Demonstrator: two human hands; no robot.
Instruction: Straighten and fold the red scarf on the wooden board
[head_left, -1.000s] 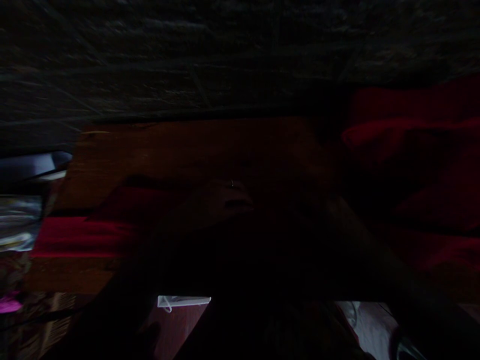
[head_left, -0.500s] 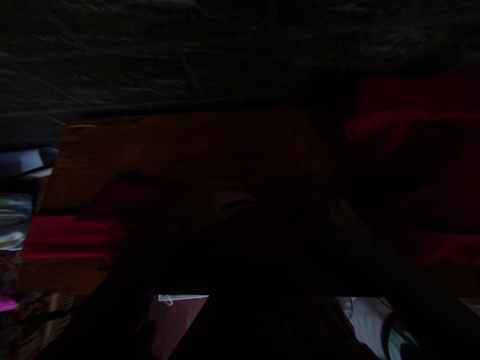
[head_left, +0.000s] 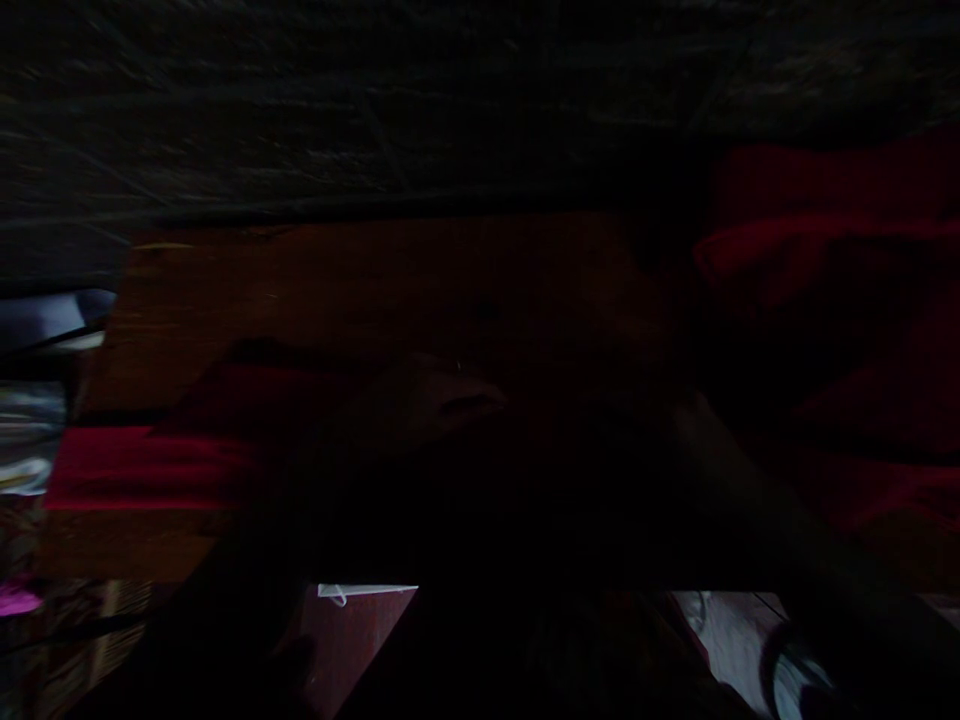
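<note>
The picture is very dark. My left hand (head_left: pixel 442 390) is over the middle of a wooden table, a small glint on one finger. Its finger and thumb tips come together around a dark gap, apparently pinching a red cloth (head_left: pixel 142 468) that stretches out to the left. My right hand (head_left: pixel 686 410) is a faint shape farther right, its fingers lost in shadow. Whether it touches the cloth cannot be made out. Between the hands, the surface is almost black with a dim reddish tint.
The wooden table top (head_left: pixel 337 280) ends against a dark tiled surface (head_left: pixel 262 130). A heap of red fabric (head_left: pixel 825 240) lies on the right. Clear plastic packaging (head_left: pixel 30 435) sits beyond the left edge, with a pink item (head_left: pixel 16 598) below it.
The whole view has shifted up very slightly, and the picture is a little darker. Both hands stay in nearly the same place, and the cloth looks unchanged.
</note>
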